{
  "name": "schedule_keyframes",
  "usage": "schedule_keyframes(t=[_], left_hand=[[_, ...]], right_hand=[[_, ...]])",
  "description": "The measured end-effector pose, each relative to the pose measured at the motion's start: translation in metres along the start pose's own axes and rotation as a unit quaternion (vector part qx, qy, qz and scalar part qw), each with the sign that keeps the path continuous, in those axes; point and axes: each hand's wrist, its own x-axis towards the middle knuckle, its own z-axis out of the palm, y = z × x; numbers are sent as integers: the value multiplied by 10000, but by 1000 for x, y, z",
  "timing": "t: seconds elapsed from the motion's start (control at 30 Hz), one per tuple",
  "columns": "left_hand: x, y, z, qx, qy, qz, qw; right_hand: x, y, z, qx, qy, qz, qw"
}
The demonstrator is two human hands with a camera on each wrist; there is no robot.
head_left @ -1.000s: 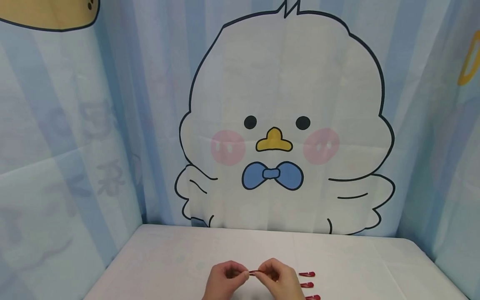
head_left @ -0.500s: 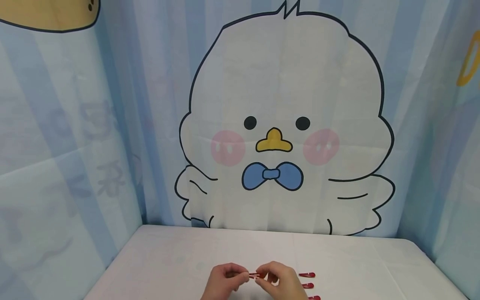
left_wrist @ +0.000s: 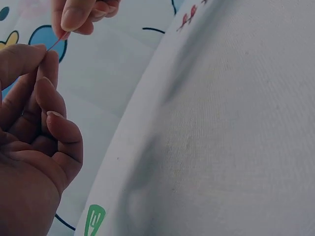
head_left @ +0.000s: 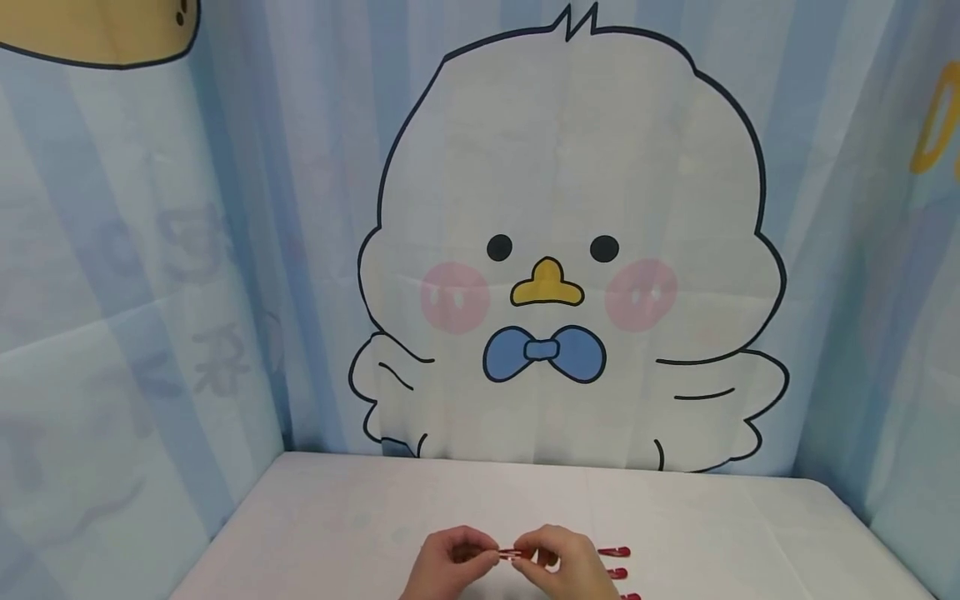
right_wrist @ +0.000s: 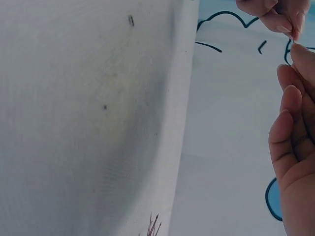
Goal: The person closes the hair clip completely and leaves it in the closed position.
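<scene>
Both hands meet over the white table, with a red snap hair clip (head_left: 507, 553) held between them. My left hand (head_left: 450, 562) pinches one end between thumb and forefinger. At the clip's other end, the thumb and forefinger of my right hand (head_left: 561, 562) pinch it. Edge-on, the clip (left_wrist: 57, 42) is a thin red line in the left wrist view. Fingertips hide its ends. Beside the right hand, several more red hair clips (head_left: 617, 552) lie in a column, partly covered by that hand.
A green hair clip (left_wrist: 94, 220) lies near the table edge in the left wrist view. The white table (head_left: 360, 517) backs onto a curtain (head_left: 555, 167) printed with a cartoon bird. Striped curtains also hang at both sides.
My right fingers have drawn slightly to the right along the red hair clip, so more of it shows between the hands. The left hand stays nearly in place.
</scene>
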Motion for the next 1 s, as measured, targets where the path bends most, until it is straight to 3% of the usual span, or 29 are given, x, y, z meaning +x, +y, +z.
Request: schedule_keyframes(t=[0.13,0.3,0.63,0.8,1.0], left_hand=[[1,-3,-5,186,-127,183,9996],[0,-1,-16,450,-123,315,9984],[0,-2,-43,646,90,169,9977],[3,-6,-56,793,139,246,9964],[9,-8,-69,1034,161,-45,9945]], right_hand=[[0,0,-2,-35,-38,102,9999],[2,3,-6,-234,174,-174,9994],[3,15,-20,-427,506,-801,9946],[4,17,-31,-493,389,-256,9977],[4,24,-43,-675,322,496,9960]])
